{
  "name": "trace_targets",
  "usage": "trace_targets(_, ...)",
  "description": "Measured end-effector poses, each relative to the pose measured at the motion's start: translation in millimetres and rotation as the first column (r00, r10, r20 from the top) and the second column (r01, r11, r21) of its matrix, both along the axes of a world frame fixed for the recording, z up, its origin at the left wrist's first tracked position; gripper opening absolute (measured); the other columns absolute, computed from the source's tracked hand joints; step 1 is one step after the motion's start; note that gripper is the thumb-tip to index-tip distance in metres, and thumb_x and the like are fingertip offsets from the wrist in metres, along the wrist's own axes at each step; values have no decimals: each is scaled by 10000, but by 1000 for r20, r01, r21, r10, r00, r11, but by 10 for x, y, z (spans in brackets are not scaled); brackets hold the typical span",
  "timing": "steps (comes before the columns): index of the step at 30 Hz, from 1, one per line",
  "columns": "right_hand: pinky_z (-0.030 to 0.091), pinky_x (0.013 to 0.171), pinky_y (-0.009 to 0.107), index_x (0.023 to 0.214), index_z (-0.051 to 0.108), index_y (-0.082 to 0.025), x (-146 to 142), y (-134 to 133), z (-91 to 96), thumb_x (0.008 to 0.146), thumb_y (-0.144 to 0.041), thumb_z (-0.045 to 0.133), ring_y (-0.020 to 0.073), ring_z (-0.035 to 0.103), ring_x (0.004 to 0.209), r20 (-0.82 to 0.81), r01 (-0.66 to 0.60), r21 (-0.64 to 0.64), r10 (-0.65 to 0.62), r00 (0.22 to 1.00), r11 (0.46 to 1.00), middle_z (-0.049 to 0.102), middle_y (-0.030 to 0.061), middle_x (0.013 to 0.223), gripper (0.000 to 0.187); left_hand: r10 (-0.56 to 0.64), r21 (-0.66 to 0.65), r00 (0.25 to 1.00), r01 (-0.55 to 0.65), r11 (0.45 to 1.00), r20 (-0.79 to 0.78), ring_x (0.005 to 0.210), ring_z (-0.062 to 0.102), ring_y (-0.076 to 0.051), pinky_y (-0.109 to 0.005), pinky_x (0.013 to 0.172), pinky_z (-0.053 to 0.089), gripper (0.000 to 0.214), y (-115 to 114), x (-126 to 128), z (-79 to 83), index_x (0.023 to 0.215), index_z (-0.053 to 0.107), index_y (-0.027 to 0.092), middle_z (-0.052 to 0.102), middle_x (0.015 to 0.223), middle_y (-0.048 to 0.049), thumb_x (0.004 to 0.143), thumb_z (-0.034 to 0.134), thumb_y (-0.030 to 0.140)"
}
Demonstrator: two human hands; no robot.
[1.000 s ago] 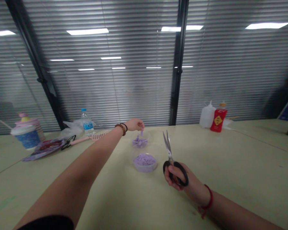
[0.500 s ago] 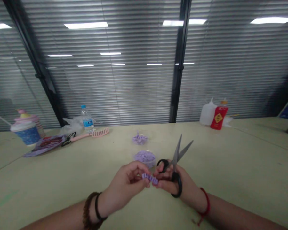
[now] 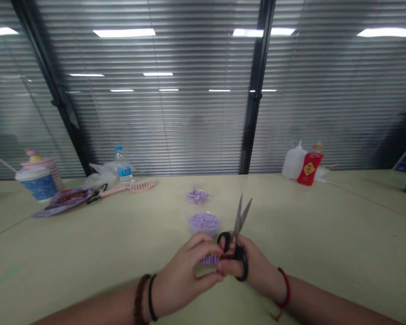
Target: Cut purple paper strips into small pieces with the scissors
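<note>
My left hand (image 3: 186,275) pinches a small ridged purple strip (image 3: 209,259) low in the middle of the view. My right hand (image 3: 248,268) touches the strip's other end while its fingers sit in the black handles of a pair of scissors (image 3: 237,234). The blades point up and away, slightly parted. Just beyond the hands stands a clear cup of purple bits (image 3: 205,222), and a smaller clear cup with purple strips (image 3: 197,196) stands farther back.
On the pale green table (image 3: 325,234), far left, are a blue cup (image 3: 37,185), a purple packet (image 3: 62,201), a pink comb (image 3: 135,186) and a water bottle (image 3: 122,167). A white bottle (image 3: 292,161) and a red bottle (image 3: 309,166) stand at the back right.
My left hand drew back from the far cup with a purple strip and met my right hand. The scissor blades opened wide, then narrowed.
</note>
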State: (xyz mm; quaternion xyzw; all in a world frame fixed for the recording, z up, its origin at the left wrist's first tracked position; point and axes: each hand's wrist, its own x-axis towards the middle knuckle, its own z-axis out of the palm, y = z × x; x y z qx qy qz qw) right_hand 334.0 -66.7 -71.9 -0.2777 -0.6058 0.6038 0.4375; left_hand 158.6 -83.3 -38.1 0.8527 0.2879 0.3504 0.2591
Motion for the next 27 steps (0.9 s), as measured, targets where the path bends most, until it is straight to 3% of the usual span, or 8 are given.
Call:
trace_targets(4, 355, 482, 173, 752, 450, -148, -7, 2, -10, 530, -247, 783, 62, 454, 519, -20, -49, -45, 48, 999, 998, 507, -45, 607, 412, -21, 61, 995, 27, 998, -99, 882, 522, -132, -218, 794, 434, 100, 16, -29, -31, 898, 588, 187, 545, 936, -54, 815, 538, 210)
trace_targets(7, 373, 452, 180, 755, 433, -149, -9, 10, -22, 511, -232, 789, 75, 485, 473, -4, -46, -99, 46, 999, 994, 531, -45, 560, 440, -10, 124, 991, 27, 992, -134, 857, 531, -125, -211, 775, 439, 113, 30, -50, -48, 883, 590, 183, 563, 904, -50, 849, 483, 200)
trace_targets(13, 376, 424, 178, 742, 438, -137, 1, 21, -40, 546, -251, 767, 77, 493, 431, 38, -34, -123, 39, 999, 992, 555, -32, 508, 401, -4, 211, 989, 36, 977, -150, 843, 536, -117, -209, 767, 434, 83, 24, -64, -71, 877, 569, 173, 589, 878, -31, 849, 492, 189)
trace_targets(27, 373, 400, 172, 721, 424, -144, -7, -11, 27, 539, -275, 766, 68, 485, 410, 70, 1, -158, 10, 997, 987, 535, -51, 506, 409, 45, 228, 987, -9, 974, -154, 779, 536, -105, -186, 706, 427, 38, 14, -49, -60, 850, 559, 166, 589, 815, -16, 829, 527, 173)
